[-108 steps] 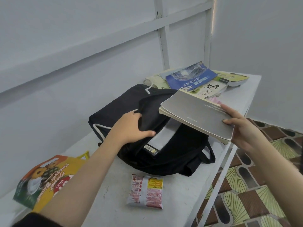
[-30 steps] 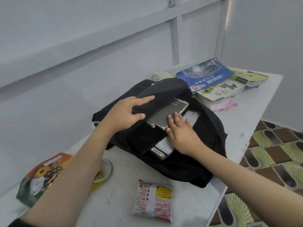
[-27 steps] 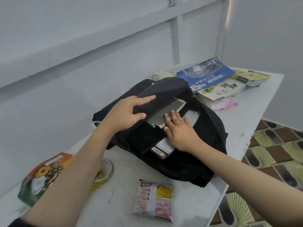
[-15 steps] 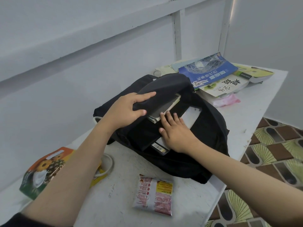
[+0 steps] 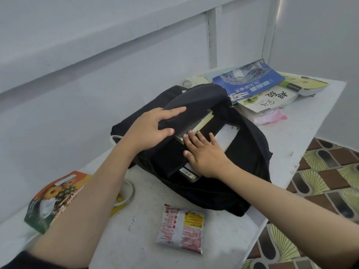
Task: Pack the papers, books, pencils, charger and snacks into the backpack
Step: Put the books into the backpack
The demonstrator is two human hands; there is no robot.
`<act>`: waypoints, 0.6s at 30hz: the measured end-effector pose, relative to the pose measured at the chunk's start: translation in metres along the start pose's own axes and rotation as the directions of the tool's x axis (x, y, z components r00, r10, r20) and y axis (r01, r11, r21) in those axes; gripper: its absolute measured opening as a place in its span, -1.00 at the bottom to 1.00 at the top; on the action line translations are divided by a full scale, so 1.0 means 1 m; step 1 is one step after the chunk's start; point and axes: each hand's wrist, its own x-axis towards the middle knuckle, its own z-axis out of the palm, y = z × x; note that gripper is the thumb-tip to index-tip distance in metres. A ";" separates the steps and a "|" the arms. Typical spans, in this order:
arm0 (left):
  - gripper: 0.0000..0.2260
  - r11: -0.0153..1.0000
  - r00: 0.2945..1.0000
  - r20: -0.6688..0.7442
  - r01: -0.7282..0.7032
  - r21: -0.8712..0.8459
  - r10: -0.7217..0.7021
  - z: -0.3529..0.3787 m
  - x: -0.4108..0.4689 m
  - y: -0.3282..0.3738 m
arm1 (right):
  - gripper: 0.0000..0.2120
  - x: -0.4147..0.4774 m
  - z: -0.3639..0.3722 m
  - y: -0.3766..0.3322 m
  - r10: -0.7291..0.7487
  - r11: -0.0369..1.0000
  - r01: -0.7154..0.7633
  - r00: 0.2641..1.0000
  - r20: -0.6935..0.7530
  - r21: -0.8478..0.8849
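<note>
While the left hand [image 5: 149, 131] gripped the flap [image 5: 194, 100] of the backpack [image 5: 248, 158], the right hand [image 5: 206, 154] lay flat at its mouth.

The left fingers curled over the flap's edge with the thumb beneath, holding it raised. Just under that grip sat the books [image 5: 196, 126], mostly inside the backpack, with only their near corner showing. The right hand held nothing; its fingers were straight and spread, their tips touching that corner. Beyond both hands a blue book [image 5: 250, 78] topped a pile on the table [image 5: 223, 239], with a pink pack [image 5: 270, 117] beside it. Nearer than the hands lay a snack packet [image 5: 182, 232]. Under the left forearm were a pineapple bag [image 5: 56, 199] and a white cable [image 5: 129, 191].
</note>
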 end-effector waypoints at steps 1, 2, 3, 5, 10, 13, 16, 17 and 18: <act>-0.40 1.000 1.000 0.000 -0.002 0.000 0.002 0.001 -0.001 0.000 | -0.47 -0.001 -0.002 0.003 -0.008 1.000 0.007 1.000 0.009 0.016; -0.37 1.000 1.000 -0.001 -0.003 -0.003 0.003 0.002 -0.002 0.000 | -0.48 -0.002 -0.005 0.006 -0.016 0.999 0.015 1.000 0.022 0.043; -0.33 1.000 1.000 -0.006 0.006 -0.003 -0.006 0.004 -0.003 0.000 | -0.49 -0.005 -0.009 0.009 -0.025 0.996 0.021 0.999 0.039 0.081; -0.26 0.999 0.999 -0.020 0.050 0.008 -0.050 0.008 -0.004 -0.003 | -0.51 -0.014 -0.015 0.016 -0.040 0.984 0.029 0.997 0.060 0.179; -0.31 0.989 0.990 -0.028 0.134 -0.057 -0.135 0.028 -0.011 -0.008 | -0.56 -0.050 -0.022 0.041 -0.013 0.934 0.039 0.997 -0.075 0.354; -0.33 0.985 0.983 -0.069 0.171 0.015 -0.170 0.038 -0.008 -0.010 | -0.62 -0.072 -0.021 0.060 0.039 0.916 0.052 0.975 -0.218 0.398; -0.35 0.929 0.983 -0.123 0.173 0.326 -0.140 0.041 0.005 -0.001 | -0.67 -0.083 -0.023 0.081 0.099 0.897 0.072 0.929 -0.357 0.437; -0.37 0.921 0.983 -0.120 0.173 0.349 -0.140 0.043 0.010 0.005 | -0.67 -0.084 -0.025 0.088 0.115 0.892 0.083 0.909 -0.401 0.444; -0.39 0.930 0.985 -0.112 0.161 0.330 -0.131 0.044 0.015 0.012 | -0.67 -0.084 -0.027 0.095 0.131 0.889 0.092 0.888 -0.441 0.449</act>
